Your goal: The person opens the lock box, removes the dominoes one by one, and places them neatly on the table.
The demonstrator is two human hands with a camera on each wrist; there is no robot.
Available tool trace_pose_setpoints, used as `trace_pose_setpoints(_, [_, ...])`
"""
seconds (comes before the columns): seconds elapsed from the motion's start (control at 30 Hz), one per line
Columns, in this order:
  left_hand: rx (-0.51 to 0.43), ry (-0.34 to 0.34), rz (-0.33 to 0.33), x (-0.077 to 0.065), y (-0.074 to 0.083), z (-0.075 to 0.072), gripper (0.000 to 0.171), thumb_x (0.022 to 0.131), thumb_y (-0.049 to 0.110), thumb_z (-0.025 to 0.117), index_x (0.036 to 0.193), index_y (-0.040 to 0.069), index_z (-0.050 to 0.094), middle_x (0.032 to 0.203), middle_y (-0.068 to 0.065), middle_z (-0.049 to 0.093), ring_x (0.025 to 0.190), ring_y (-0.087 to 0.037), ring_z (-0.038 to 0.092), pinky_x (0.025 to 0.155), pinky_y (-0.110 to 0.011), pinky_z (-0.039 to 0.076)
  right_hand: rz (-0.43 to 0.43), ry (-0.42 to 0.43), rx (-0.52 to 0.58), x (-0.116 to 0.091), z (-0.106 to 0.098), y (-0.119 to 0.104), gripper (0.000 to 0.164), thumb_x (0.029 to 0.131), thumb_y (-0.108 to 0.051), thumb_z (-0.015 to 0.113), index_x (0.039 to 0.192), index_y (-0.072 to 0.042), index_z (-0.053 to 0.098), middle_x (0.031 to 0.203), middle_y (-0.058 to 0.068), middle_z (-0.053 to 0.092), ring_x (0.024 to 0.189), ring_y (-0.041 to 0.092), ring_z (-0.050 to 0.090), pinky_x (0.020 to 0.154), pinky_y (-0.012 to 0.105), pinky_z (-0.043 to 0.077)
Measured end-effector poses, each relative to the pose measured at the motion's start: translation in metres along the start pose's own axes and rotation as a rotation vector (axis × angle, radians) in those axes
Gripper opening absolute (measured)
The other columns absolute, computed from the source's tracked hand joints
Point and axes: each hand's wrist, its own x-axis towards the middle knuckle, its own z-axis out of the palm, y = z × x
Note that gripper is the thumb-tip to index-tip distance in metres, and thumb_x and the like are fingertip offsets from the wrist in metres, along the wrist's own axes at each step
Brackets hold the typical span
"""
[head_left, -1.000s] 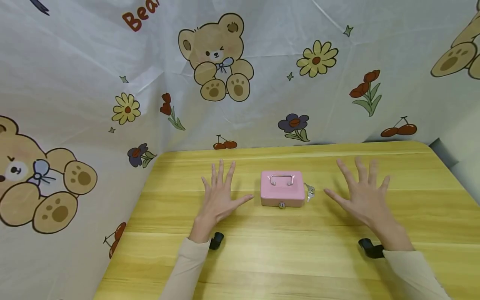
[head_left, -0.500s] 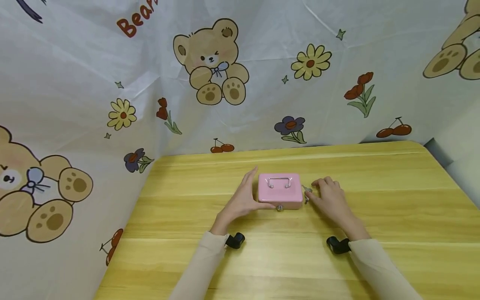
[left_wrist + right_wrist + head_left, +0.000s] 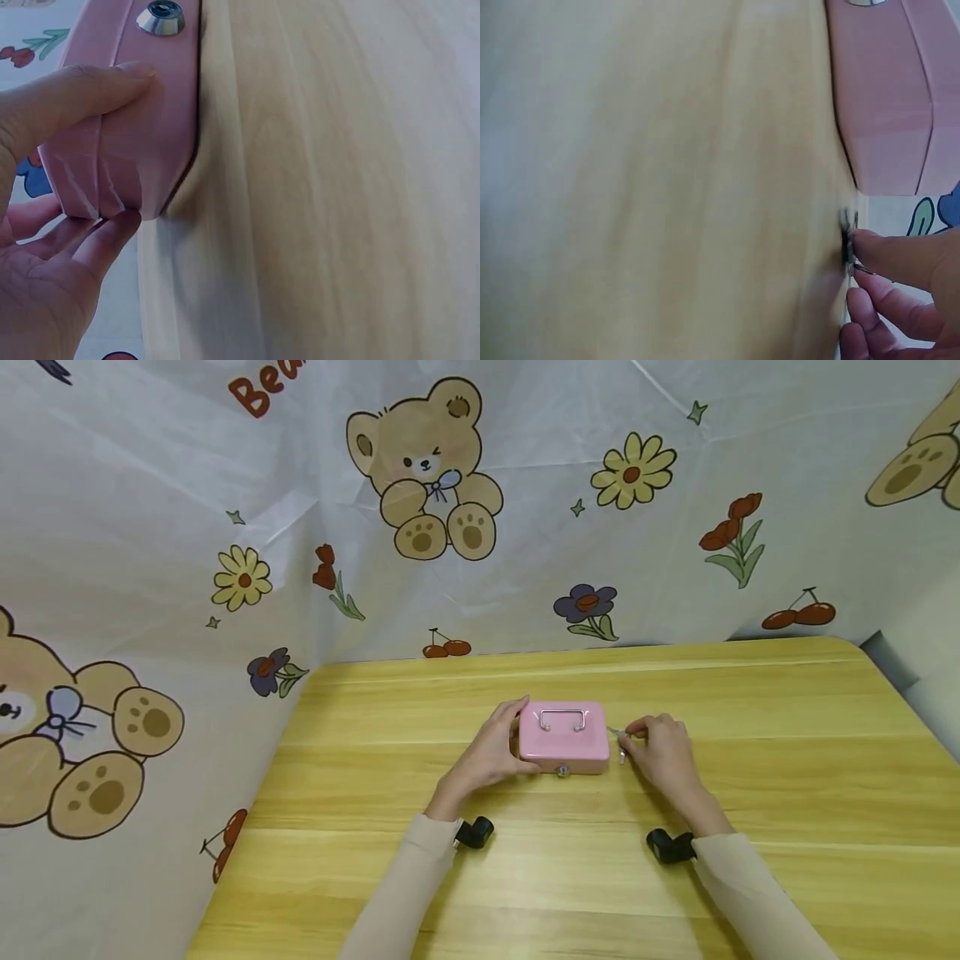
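Note:
A pink cash box (image 3: 564, 745) with a wire handle on its lid and a round keyhole lock (image 3: 160, 18) on its front stands closed on the table. My left hand (image 3: 487, 756) grips its left end, thumb on the front face and fingertips against the side, as the left wrist view shows. Just off the box's right side, my right hand (image 3: 666, 758) pinches a small bunch of keys (image 3: 848, 244) between thumb and index finger. One key (image 3: 622, 757) hangs or lies below the fingertips; the rest is partly hidden by them.
The wooden table (image 3: 570, 877) spreads around the box on all sides. Behind and to the left hangs a white cloth (image 3: 540, 527) printed with bears and flowers. A black wrist-camera mount (image 3: 476, 832) sits below each hand.
Both hands have come inward from spread-out positions. The left has taken hold of the box's left end, and the right has pinched the keys. The box stays where it was on the table.

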Motion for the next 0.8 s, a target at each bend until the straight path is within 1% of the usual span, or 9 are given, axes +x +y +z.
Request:
trace_pose_setpoints(0.07, [0.016, -0.005, 0.004, 0.000, -0.001, 0.000, 0.112, 0.074, 0.008, 0.096, 0.163, 0.000, 0.028, 0.162, -0.016, 0.038, 0.149, -0.033, 0.038, 0.128, -0.043, 0.030, 0.018, -0.027, 0.021, 0.003, -0.001, 0.000, 0.023, 0.094, -0.010, 0.076, 0.103, 0.011, 0.072, 0.099, 0.026, 0.067, 0.094, 0.042, 0.056, 0.080, 0.053, 0.046])
trace_pose_setpoints(0.17, [0.042, -0.012, 0.000, 0.000, -0.002, -0.001, 0.113, 0.074, 0.008, 0.096, 0.163, 0.002, 0.028, 0.162, -0.016, 0.038, 0.149, -0.033, 0.038, 0.128, -0.043, 0.031, 0.057, -0.069, 0.058, 0.006, -0.003, -0.001, 0.021, 0.094, -0.009, 0.076, 0.101, 0.010, 0.072, 0.096, 0.024, 0.071, 0.089, 0.036, 0.059, 0.075, 0.044, 0.048])
trace_pose_setpoints(0.23, [0.056, -0.013, -0.001, 0.000, -0.002, -0.001, 0.113, 0.074, 0.008, 0.096, 0.164, 0.002, 0.028, 0.162, -0.016, 0.038, 0.149, -0.033, 0.039, 0.128, -0.043, 0.032, 0.075, -0.086, 0.082, 0.009, -0.004, -0.001, 0.018, 0.094, -0.008, 0.076, 0.099, 0.009, 0.072, 0.093, 0.021, 0.072, 0.086, 0.033, 0.061, 0.070, 0.038, 0.048])
trace_pose_setpoints(0.3, [0.054, -0.012, -0.002, 0.000, -0.002, -0.001, 0.113, 0.073, 0.008, 0.096, 0.163, 0.002, 0.028, 0.162, -0.015, 0.039, 0.149, -0.032, 0.039, 0.127, -0.043, 0.032, 0.079, -0.093, 0.099, 0.009, -0.004, -0.001, 0.016, 0.095, -0.008, 0.075, 0.097, 0.008, 0.072, 0.091, 0.020, 0.072, 0.084, 0.031, 0.063, 0.069, 0.034, 0.049])
trace_pose_setpoints(0.37, [0.052, -0.011, -0.005, 0.001, -0.002, -0.001, 0.113, 0.073, 0.008, 0.096, 0.164, 0.003, 0.029, 0.162, -0.014, 0.039, 0.149, -0.031, 0.039, 0.128, -0.042, 0.031, 0.069, -0.083, 0.109, 0.008, -0.005, 0.000, 0.016, 0.094, -0.007, 0.076, 0.095, 0.008, 0.074, 0.088, 0.020, 0.072, 0.082, 0.030, 0.064, 0.067, 0.033, 0.050])
trace_pose_setpoints(0.5, [0.046, -0.017, -0.003, 0.002, -0.003, 0.000, 0.113, 0.073, 0.008, 0.096, 0.163, 0.003, 0.029, 0.161, -0.014, 0.040, 0.149, -0.030, 0.039, 0.128, -0.041, 0.031, 0.038, -0.040, 0.116, 0.003, -0.006, 0.002, 0.014, 0.094, -0.007, 0.076, 0.094, 0.007, 0.076, 0.088, 0.019, 0.074, 0.080, 0.028, 0.066, 0.068, 0.032, 0.052])
trace_pose_setpoints(0.7, [0.070, -0.030, 0.013, 0.002, -0.004, -0.001, 0.112, 0.075, 0.011, 0.096, 0.163, 0.003, 0.028, 0.159, -0.016, 0.043, 0.148, -0.031, 0.041, 0.127, -0.043, 0.033, 0.039, 0.005, 0.137, -0.006, -0.008, 0.004, 0.016, 0.096, -0.009, 0.074, 0.098, 0.007, 0.076, 0.091, 0.020, 0.076, 0.086, 0.033, 0.070, 0.076, 0.042, 0.057])
trace_pose_setpoints(0.77, [0.081, -0.027, 0.015, 0.001, -0.004, -0.002, 0.111, 0.075, 0.013, 0.096, 0.163, 0.003, 0.028, 0.159, -0.016, 0.043, 0.148, -0.031, 0.041, 0.127, -0.043, 0.033, 0.052, 0.024, 0.149, -0.010, -0.010, 0.002, 0.017, 0.098, -0.011, 0.073, 0.100, 0.006, 0.075, 0.091, 0.019, 0.076, 0.087, 0.032, 0.070, 0.076, 0.039, 0.055])
trace_pose_setpoints(0.8, [0.087, -0.025, 0.015, 0.001, -0.004, -0.003, 0.111, 0.075, 0.014, 0.096, 0.163, 0.004, 0.029, 0.159, -0.016, 0.043, 0.148, -0.031, 0.041, 0.127, -0.044, 0.033, 0.055, 0.033, 0.159, -0.012, -0.011, 0.001, 0.017, 0.099, -0.012, 0.072, 0.101, 0.005, 0.074, 0.091, 0.018, 0.076, 0.086, 0.030, 0.069, 0.073, 0.035, 0.054])
